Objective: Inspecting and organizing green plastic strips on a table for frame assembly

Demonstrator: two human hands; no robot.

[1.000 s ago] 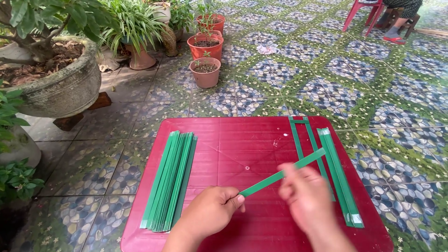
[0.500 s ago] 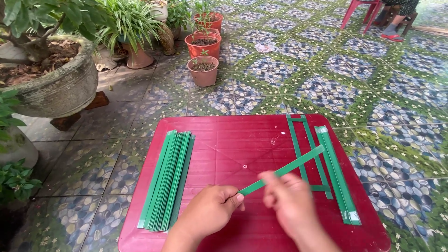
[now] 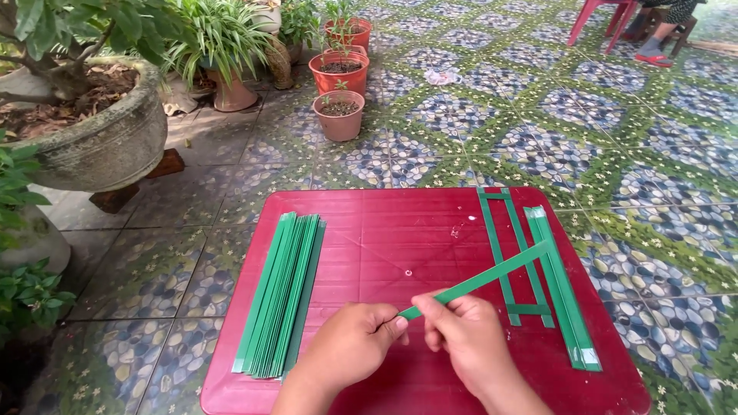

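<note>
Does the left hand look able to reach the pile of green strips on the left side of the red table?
Probably yes: the left hand pinches a green strip, and only bare table separates it from the pile.

Red table (image 3: 400, 230) on patterned floor, bearing green strip stack (image 3: 280, 296) near left edge, strip frame (image 3: 516, 257) and strip bundle (image 3: 561, 288) near right.

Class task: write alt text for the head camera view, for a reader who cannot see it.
Two bare hands, left hand and right hand, pinch one green strip over a red table. A strip bundle lies left, a strip frame right.
</note>
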